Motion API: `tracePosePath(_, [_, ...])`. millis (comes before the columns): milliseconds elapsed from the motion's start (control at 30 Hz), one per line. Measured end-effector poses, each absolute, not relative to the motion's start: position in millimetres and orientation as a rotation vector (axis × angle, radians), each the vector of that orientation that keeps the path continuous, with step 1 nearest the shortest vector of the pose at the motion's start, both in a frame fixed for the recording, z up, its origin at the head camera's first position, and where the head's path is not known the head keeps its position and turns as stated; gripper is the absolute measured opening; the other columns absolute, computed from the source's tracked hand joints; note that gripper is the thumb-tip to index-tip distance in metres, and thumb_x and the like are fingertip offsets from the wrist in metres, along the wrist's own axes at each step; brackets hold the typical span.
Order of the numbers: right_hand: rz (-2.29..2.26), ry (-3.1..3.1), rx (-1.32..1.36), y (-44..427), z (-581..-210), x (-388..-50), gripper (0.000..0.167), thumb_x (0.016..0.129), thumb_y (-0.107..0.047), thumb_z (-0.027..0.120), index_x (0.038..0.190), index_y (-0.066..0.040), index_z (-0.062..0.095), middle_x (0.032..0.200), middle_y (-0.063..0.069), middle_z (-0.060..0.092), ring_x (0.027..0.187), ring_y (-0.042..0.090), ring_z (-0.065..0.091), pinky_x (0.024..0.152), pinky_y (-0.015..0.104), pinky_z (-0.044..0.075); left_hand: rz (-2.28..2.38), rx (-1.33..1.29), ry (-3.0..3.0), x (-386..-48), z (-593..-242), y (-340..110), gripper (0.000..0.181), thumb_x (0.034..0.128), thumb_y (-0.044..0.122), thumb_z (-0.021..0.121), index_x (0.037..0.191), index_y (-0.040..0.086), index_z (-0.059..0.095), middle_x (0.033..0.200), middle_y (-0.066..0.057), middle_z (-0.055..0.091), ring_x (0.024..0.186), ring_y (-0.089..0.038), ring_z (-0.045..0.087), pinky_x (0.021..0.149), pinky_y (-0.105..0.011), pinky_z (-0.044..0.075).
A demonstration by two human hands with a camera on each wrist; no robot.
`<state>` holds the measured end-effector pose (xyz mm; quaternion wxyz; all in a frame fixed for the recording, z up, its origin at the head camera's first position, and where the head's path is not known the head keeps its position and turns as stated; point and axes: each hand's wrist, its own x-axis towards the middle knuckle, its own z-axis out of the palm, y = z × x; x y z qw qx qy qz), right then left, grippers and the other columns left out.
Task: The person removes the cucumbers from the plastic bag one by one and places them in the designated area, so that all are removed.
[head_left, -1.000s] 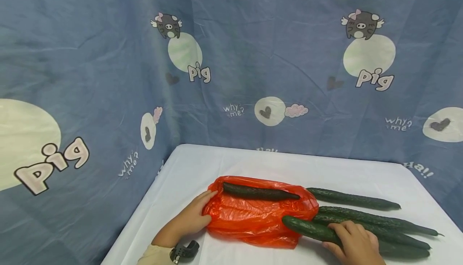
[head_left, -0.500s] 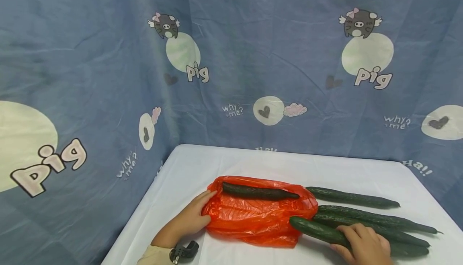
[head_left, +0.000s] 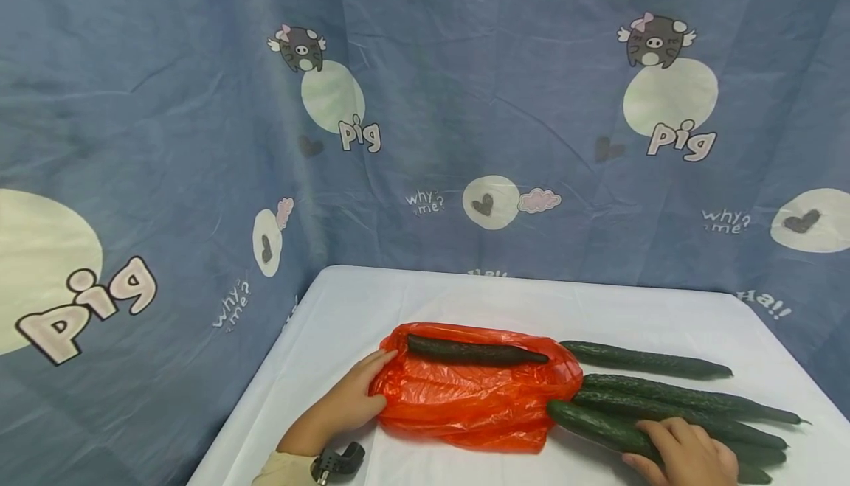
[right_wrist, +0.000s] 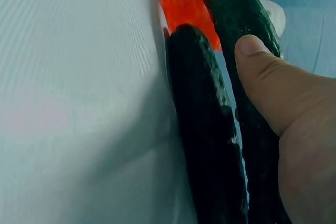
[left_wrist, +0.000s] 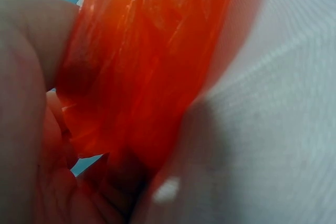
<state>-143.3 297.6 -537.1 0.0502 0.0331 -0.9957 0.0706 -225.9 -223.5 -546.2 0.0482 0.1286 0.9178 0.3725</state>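
My left hand [head_left: 356,395] holds the left side of a red plastic bag [head_left: 465,405], which lies spread on the table. In the left wrist view, the thumb [left_wrist: 37,30] is on one side of the bag's film and fingers show past it. On the bag's far part rests one dark green cucumber [head_left: 474,351]. My right hand [head_left: 693,450] grips another cucumber [head_left: 598,427], whose left end is at the bag's right edge. The right wrist view has the thumb [right_wrist: 268,72] lying along this cucumber, with a second cucumber [right_wrist: 202,114] beside it.
Several more cucumbers lie to the right of the bag, among them one [head_left: 651,360] at the back and one [head_left: 704,397] nearer. White cloth covers the table [head_left: 531,298]. A blue printed curtain [head_left: 412,102] hangs behind and along the left.
My right hand has moved right and a little nearer with the cucumber, drawing its end back from over the bag to the bag's edge. The left hand stays on the bag.
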Motion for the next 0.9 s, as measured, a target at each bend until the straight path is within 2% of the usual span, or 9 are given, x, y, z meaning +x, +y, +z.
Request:
tracePosePath(300, [0.261,-3.115,0.054,305,-541,-144,0.073,0.078,-0.079,0.069,0.116,-0.017,0.075,0.105,0.003,0.067,0.095,0.030,0.062,0.079,0.064,0.046,1.125,0.363,2.783,-225,-544,-224,0.082,0.0803,0.010,0.064,0.160,0.017,0.044,0.168,-0.016,0.034,0.155,-0.041,0.031,0.120,-0.069,0.029])
tracePosePath(533, [0.286,-3.105,0.095,312,-546,-146,0.070,0.075,-0.075,0.075,0.116,-0.018,0.076,0.105,0.002,0.067,0.093,0.028,0.062,0.075,0.059,0.049,1.120,0.340,2.764,-223,-540,-226,0.082,0.0812,0.010,0.064,0.161,0.018,0.044,0.169,-0.016,0.032,0.155,-0.042,0.031,0.118,-0.071,0.029])
tracePosePath(667, [0.287,-3.132,0.096,320,-548,-144,0.073,0.074,-0.077,0.074,0.118,-0.019,0.075,0.107,0.002,0.067,0.093,0.027,0.062,0.074,0.056,0.051,1.116,0.344,2.754,-224,-541,-225,0.081,0.0822,0.011,0.064,0.161,0.018,0.043,0.169,-0.015,0.032,0.155,-0.041,0.031,0.119,-0.070,0.029])
tracePosePath(900, [0.362,-3.118,0.118,332,-549,-140,0.068,0.076,-0.068,0.079,0.118,-0.015,0.075,0.106,0.004,0.066,0.095,0.028,0.060,0.081,0.056,0.050,1.121,0.355,2.777,-226,-546,-224,0.082,0.0814,0.011,0.064,0.160,0.018,0.044,0.168,-0.014,0.034,0.155,-0.040,0.032,0.119,-0.069,0.029])
